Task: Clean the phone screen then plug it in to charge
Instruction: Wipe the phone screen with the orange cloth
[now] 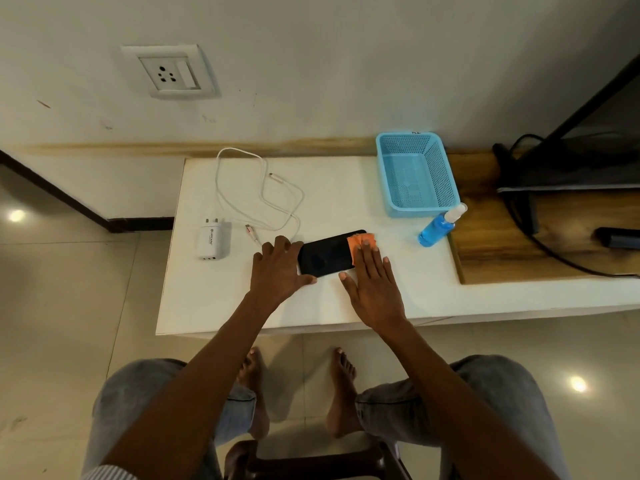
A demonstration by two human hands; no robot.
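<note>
A black phone lies screen up on the white table. My left hand holds its left end, fingers and thumb curled around the edge. My right hand lies flat with straight fingers, pressing an orange cloth onto the phone's right end. A white charger adapter lies to the left. A white cable is looped behind the phone, both plug ends free. A wall socket sits on the wall above.
A blue plastic basket stands at the back right. A blue spray bottle lies on its side in front of it. A wooden shelf with black cables and a dark stand is further right.
</note>
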